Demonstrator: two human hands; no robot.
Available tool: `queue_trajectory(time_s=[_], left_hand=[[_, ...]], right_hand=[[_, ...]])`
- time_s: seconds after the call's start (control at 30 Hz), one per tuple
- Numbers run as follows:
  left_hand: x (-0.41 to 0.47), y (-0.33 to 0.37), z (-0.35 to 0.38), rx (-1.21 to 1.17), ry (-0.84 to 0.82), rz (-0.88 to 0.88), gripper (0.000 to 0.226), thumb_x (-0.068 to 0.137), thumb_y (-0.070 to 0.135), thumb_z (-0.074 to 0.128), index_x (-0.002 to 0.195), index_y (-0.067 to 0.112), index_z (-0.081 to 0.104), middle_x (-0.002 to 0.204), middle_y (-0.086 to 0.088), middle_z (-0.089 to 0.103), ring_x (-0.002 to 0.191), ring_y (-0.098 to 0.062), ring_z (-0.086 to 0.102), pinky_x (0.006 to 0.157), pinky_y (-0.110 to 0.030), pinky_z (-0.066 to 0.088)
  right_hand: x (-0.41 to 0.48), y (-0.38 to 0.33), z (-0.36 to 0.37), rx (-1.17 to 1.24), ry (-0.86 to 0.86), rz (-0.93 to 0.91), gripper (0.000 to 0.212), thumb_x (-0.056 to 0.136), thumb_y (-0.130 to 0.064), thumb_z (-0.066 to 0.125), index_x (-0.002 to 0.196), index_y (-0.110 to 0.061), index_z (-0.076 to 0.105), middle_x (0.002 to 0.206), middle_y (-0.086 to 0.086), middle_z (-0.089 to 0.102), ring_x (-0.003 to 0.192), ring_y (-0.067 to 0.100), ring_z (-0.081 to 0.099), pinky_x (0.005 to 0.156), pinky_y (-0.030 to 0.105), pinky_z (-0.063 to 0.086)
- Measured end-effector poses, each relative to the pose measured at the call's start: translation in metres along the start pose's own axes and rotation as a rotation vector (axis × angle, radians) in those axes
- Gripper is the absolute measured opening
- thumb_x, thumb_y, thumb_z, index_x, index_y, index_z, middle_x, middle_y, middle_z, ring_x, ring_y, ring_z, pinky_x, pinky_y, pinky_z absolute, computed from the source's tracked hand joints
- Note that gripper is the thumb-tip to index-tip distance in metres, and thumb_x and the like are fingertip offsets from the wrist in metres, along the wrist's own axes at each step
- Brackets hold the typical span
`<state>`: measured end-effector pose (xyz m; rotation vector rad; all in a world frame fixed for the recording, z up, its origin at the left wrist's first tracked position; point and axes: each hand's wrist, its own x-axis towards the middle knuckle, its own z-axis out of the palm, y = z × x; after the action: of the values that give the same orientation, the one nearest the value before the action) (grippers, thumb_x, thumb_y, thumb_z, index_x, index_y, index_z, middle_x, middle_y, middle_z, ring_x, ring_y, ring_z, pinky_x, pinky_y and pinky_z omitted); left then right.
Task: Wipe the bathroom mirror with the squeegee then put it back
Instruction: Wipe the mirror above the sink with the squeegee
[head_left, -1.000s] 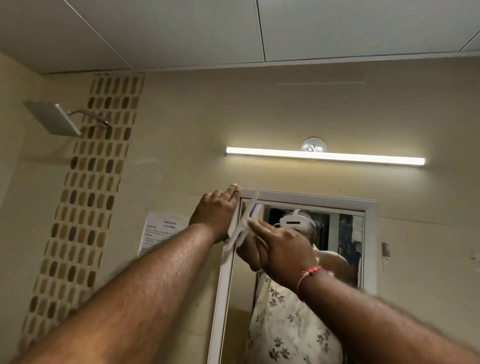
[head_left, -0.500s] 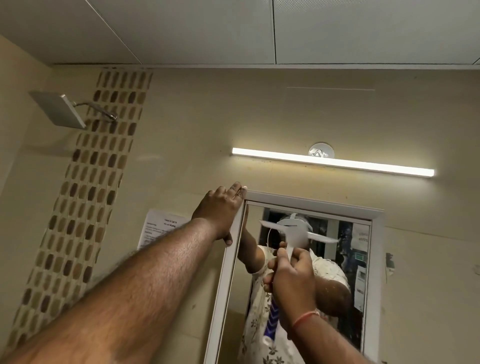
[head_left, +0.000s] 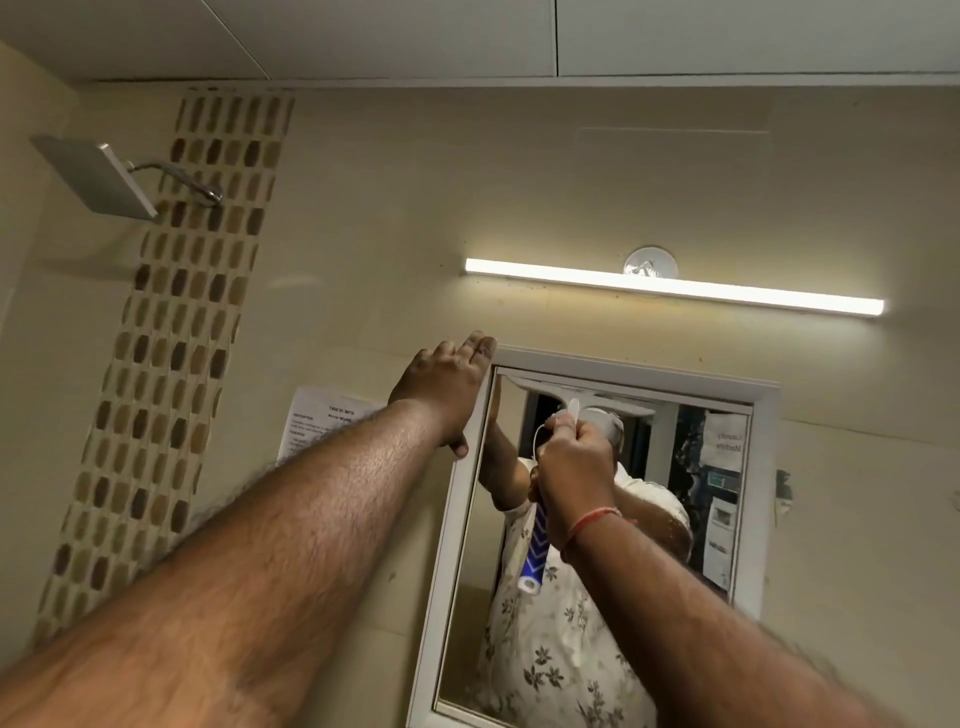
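Observation:
The white-framed mirror (head_left: 470, 525) hangs on the beige wall, right of centre. A white squeegee (head_left: 563, 391) has its blade pressed flat against the glass along the mirror's top edge. Its blue-and-white handle runs down through my right hand (head_left: 574, 470), which is shut around it. My left hand (head_left: 447, 389) grips the frame's top left corner, fingers over the outer edge and thumb on the frame below. My reflection fills the lower glass.
A lit tube lamp (head_left: 675, 287) sits just above the mirror. A square shower head (head_left: 93, 176) juts from the mosaic tile strip (head_left: 171, 332) at upper left. A printed paper sheet (head_left: 317, 421) is stuck to the wall left of the mirror.
My right hand turned the squeegee upright, then raised it until the blade met the glass at the top edge. My left hand stayed on the frame corner.

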<state>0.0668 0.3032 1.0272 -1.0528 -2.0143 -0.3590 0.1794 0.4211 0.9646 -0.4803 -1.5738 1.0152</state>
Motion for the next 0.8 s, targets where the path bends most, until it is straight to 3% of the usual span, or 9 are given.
queue_trajectory(time_s=[0.1, 0.27, 0.47, 0.57, 0.67, 0.77, 0.8], left_hand=[[-0.002, -0.001, 0.002, 0.058, -0.014, -0.009, 0.139, 0.081, 0.033, 0.096, 0.175, 0.016, -0.004, 0.183, -0.009, 0.012, 0.157, -0.032, 0.034, 0.126, -0.046, 0.035], [0.001, -0.001, 0.004, 0.063, -0.045, -0.007, 0.151, 0.071, 0.036, 0.102, 0.175, 0.016, -0.006, 0.184, -0.008, 0.008, 0.162, -0.034, 0.028, 0.130, -0.048, 0.032], [0.000, -0.003, 0.005, 0.055, -0.065, -0.012, 0.163, 0.062, 0.042, 0.105, 0.174, 0.019, -0.011, 0.185, -0.006, -0.003, 0.165, -0.035, 0.024, 0.131, -0.051, 0.031], [-0.007, -0.003, 0.010, 0.070, -0.069, -0.019, 0.170, 0.059, 0.047, 0.106, 0.173, 0.018, -0.017, 0.185, -0.006, -0.008, 0.162, -0.036, 0.027, 0.129, -0.052, 0.035], [-0.011, -0.002, 0.014, 0.081, -0.067, -0.016, 0.173, 0.057, 0.050, 0.107, 0.173, 0.016, -0.018, 0.184, -0.009, -0.011, 0.159, -0.037, 0.032, 0.126, -0.051, 0.039], [-0.012, 0.000, 0.014, 0.091, -0.075, -0.004, 0.178, 0.052, 0.052, 0.107, 0.173, 0.015, -0.019, 0.183, -0.009, -0.015, 0.159, -0.038, 0.031, 0.127, -0.051, 0.039], [-0.012, 0.000, 0.013, 0.088, -0.083, -0.002, 0.178, 0.052, 0.052, 0.107, 0.172, 0.015, -0.019, 0.183, -0.009, -0.017, 0.161, -0.039, 0.029, 0.128, -0.052, 0.038]], right_hand=[[-0.007, -0.014, 0.004, -0.076, -0.014, -0.033, 0.042, 0.101, -0.040, 0.046, 0.122, -0.011, 0.067, 0.120, 0.015, 0.069, 0.113, 0.038, 0.066, 0.102, 0.058, 0.054], [0.000, -0.025, 0.006, -0.287, -0.016, -0.044, 0.042, 0.107, -0.029, 0.040, 0.130, -0.003, 0.062, 0.133, 0.020, 0.062, 0.122, 0.038, 0.059, 0.107, 0.053, 0.049], [-0.013, -0.042, -0.001, -0.802, -0.111, -0.225, 0.029, 0.114, -0.011, 0.045, 0.133, 0.008, 0.055, 0.124, 0.020, 0.065, 0.115, 0.033, 0.065, 0.100, 0.043, 0.056], [-0.027, -0.044, 0.004, -0.806, -0.088, -0.160, 0.029, 0.113, -0.012, 0.046, 0.135, 0.006, 0.055, 0.123, 0.020, 0.065, 0.115, 0.034, 0.065, 0.099, 0.043, 0.055], [-0.036, -0.038, 0.005, -0.827, -0.092, -0.151, 0.036, 0.116, -0.013, 0.035, 0.140, 0.005, 0.054, 0.127, 0.019, 0.063, 0.117, 0.035, 0.063, 0.098, 0.042, 0.052], [-0.042, -0.018, 0.013, -0.641, -0.056, -0.040, 0.042, 0.116, -0.026, 0.033, 0.147, -0.003, 0.050, 0.118, 0.013, 0.061, 0.100, 0.027, 0.065, 0.082, 0.038, 0.056], [-0.045, -0.007, 0.015, -0.526, -0.036, 0.023, 0.042, 0.115, -0.029, 0.038, 0.144, -0.004, 0.054, 0.120, 0.014, 0.063, 0.100, 0.028, 0.066, 0.086, 0.043, 0.058]])
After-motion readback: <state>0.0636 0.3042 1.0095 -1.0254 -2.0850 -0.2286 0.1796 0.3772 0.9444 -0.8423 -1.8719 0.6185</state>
